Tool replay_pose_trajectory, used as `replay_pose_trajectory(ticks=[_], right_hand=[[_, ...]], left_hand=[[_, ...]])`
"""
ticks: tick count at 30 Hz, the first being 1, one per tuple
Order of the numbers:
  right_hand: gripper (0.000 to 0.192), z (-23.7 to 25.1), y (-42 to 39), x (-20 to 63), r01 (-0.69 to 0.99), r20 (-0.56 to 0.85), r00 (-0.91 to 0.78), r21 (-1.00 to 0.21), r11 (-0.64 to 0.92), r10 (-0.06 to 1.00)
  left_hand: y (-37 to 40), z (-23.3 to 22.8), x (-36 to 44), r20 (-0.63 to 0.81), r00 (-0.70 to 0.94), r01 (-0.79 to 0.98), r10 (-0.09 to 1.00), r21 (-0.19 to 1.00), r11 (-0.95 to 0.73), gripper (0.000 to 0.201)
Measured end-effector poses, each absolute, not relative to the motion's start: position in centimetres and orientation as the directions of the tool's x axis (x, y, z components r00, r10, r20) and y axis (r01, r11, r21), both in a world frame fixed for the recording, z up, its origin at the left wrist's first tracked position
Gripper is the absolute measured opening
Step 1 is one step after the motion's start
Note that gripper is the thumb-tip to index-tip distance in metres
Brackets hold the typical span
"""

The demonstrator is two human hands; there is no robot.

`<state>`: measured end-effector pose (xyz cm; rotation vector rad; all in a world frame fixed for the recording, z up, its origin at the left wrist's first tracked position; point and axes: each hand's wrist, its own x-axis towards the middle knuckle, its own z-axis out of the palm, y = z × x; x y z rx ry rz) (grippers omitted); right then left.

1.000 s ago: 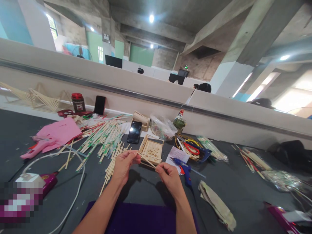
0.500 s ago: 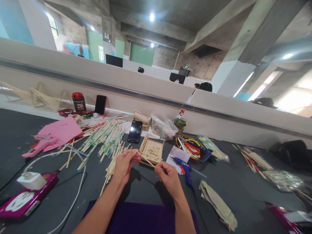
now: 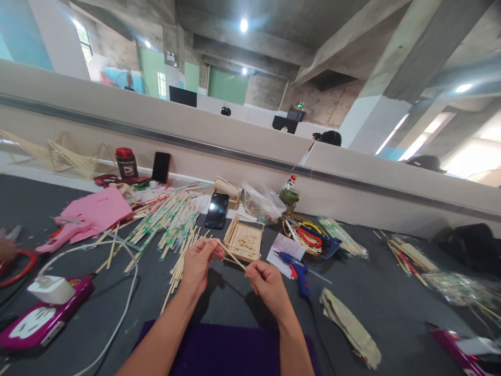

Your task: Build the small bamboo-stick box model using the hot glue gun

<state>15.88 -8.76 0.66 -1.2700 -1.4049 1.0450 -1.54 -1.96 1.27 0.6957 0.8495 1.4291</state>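
Between my two hands runs a thin wooden stick, slanting down to the right. My left hand pinches its upper left end, and my right hand pinches the lower right end. Just beyond the stick stands a small tray built of wooden sticks, with little cut pieces lying in it. Left of it, loose bare sticks lie near my left hand. A blue glue gun rests to the right of my right hand, partly over a sheet of paper.
Paper-wrapped chopsticks are heaped at the left, near pink sheets. A purple power strip with a white cable lies front left. Another person's blurred hand with red-handled scissors shows at the left edge. A cloth glove lies right.
Another person's hand with red-handled scissors has come in at the left edge. My right hand has shifted slightly left; both hands still hold the stick.
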Motion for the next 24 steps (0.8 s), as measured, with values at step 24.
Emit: replay_pose_trajectory(ticks=[24], right_hand=[[0.043,0.7,-9.5,16.9,-0.261,-0.223,-0.32,-0.914,-0.312,0.921]], left_hand=[[-2.7,2.2,-1.4,-0.006,0.063,-0.534,0.998,0.845,0.038,0.017]])
